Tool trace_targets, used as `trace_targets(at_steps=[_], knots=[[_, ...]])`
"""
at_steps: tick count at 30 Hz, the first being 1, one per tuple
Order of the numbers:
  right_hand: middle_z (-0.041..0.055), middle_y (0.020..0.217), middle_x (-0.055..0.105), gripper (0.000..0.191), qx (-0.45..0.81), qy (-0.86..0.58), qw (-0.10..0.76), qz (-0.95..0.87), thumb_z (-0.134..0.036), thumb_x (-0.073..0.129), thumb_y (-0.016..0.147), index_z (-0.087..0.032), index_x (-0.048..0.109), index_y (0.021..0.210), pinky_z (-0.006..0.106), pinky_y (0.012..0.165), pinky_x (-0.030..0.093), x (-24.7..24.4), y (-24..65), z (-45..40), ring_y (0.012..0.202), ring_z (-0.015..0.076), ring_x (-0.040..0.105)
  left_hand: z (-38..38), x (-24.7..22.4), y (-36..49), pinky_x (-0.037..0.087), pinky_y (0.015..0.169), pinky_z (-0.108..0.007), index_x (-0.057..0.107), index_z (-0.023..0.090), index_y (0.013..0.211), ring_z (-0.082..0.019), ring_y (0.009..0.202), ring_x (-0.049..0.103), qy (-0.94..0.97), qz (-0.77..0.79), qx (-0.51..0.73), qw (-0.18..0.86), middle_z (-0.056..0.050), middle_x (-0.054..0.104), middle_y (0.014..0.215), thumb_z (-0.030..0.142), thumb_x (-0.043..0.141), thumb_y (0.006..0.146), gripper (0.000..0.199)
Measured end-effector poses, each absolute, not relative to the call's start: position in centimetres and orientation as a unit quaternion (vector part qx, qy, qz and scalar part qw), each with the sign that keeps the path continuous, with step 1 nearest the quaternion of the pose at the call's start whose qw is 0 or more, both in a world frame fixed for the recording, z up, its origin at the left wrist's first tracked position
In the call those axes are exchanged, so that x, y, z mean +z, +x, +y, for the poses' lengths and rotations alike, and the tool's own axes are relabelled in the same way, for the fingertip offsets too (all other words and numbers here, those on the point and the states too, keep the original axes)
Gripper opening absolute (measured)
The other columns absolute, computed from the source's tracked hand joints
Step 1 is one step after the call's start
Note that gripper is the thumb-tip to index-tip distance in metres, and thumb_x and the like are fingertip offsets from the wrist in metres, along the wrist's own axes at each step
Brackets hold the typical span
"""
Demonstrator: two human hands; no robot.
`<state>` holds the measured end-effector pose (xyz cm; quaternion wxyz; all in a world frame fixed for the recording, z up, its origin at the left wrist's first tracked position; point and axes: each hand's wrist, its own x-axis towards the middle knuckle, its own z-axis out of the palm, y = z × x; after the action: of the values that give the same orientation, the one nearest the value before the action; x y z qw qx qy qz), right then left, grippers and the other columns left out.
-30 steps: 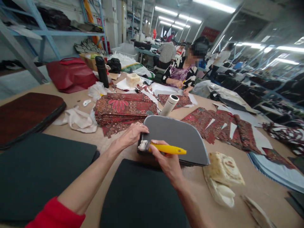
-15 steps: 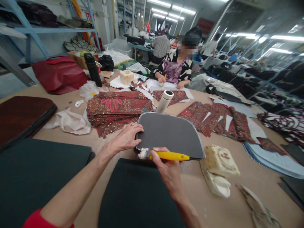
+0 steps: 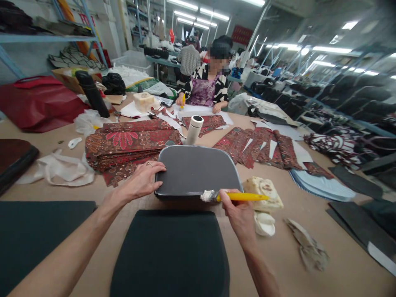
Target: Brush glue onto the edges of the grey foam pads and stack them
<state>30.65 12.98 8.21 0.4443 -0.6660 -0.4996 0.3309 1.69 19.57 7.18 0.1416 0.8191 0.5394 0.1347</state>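
A grey panel (image 3: 194, 169) with rounded far corners and a pale glossy rim lies at mid-table, on top of a dark stack. At its left edge rests my left hand (image 3: 144, 177), thumb and index finger apart on the rim; its other fingers are partly hidden. My right hand (image 3: 239, 210) grips a yellow-handled paintbrush (image 3: 250, 197), its bristles thick with a white paste, at the panel's front edge. Just right of the panel sits a block of yellowish foam (image 3: 262, 192) over a cream-coloured piece (image 3: 264, 223). A dark green panel (image 3: 170, 255) lies nearest me.
Patterned red-brown pieces (image 3: 133, 142) are stacked behind my left hand, with more (image 3: 260, 146) spread to the right. A white bottle (image 3: 194, 130) stands behind the grey panel. Across the table a co-worker (image 3: 206, 86) holds a yellow-handled tool. A crumpled cloth (image 3: 307, 245) lies right.
The paintbrush has moved right along the panel's front edge in my right hand. My left hand stays at the left edge. The whole view has shifted, with most things now farther left.
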Motion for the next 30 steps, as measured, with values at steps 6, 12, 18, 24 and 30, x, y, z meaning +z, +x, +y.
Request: trace_targets(at_steps=[6,12,18,24,30], knots=[[-0.0018,0.046,0.05,0.038,0.25,-0.743,0.421,-0.456,-0.052,0.06,0.072,-0.014,0.064,0.069,0.024,0.044,0.036,7.6,37.2,13.2,0.042,0.0123,0.046,20.2,6.6,1.4,0.038,0.101,-0.045,0.06,0.017,0.108,-0.027,0.117,0.05,0.829,0.52,0.159,0.135,-0.011,0.059,0.121,0.035,0.056,0.072,0.04],[-0.0017,0.047,0.051,0.038,0.176,-0.762,0.488,-0.387,-0.052,0.063,0.069,-0.014,0.062,0.066,0.024,0.045,0.036,9.4,39.3,11.4,0.044,0.012,0.046,20.4,6.4,1.3,0.038,0.101,-0.044,0.061,0.016,0.107,-0.027,0.116,0.051,0.831,0.512,0.172,0.135,-0.011,0.06,0.12,0.034,0.057,0.072,0.04],[-0.0055,0.051,0.051,0.034,0.437,-0.585,0.507,-0.459,-0.048,0.064,0.071,-0.017,0.064,0.083,0.021,0.043,0.036,9.8,26.5,11.4,0.043,0.0086,0.044,19.6,6.8,1.5,0.037,0.102,-0.043,0.06,0.019,0.108,-0.025,0.119,0.048,0.821,0.526,0.163,0.148,-0.009,0.057,0.124,0.027,0.06,0.072,0.037],[-0.0021,0.062,0.058,0.03,0.492,-0.532,0.463,-0.509,-0.046,0.064,0.072,-0.017,0.063,0.082,0.024,0.053,0.043,7.6,21.2,12.3,0.053,0.0112,0.052,18.9,6.7,1.5,0.037,0.1,-0.046,0.058,0.021,0.11,-0.026,0.12,0.047,0.809,0.54,0.172,0.153,-0.008,0.055,0.128,0.023,0.061,0.072,0.038],[-0.0001,0.071,0.064,0.027,0.385,-0.601,0.482,-0.509,-0.046,0.063,0.074,-0.019,0.064,0.079,0.026,0.066,0.046,7.9,22.7,11.7,0.065,0.0144,0.058,18.7,6.8,1.7,0.036,0.1,-0.048,0.058,0.021,0.111,-0.027,0.12,0.048,0.802,0.544,0.185,0.161,-0.008,0.056,0.127,0.021,0.061,0.072,0.039]])
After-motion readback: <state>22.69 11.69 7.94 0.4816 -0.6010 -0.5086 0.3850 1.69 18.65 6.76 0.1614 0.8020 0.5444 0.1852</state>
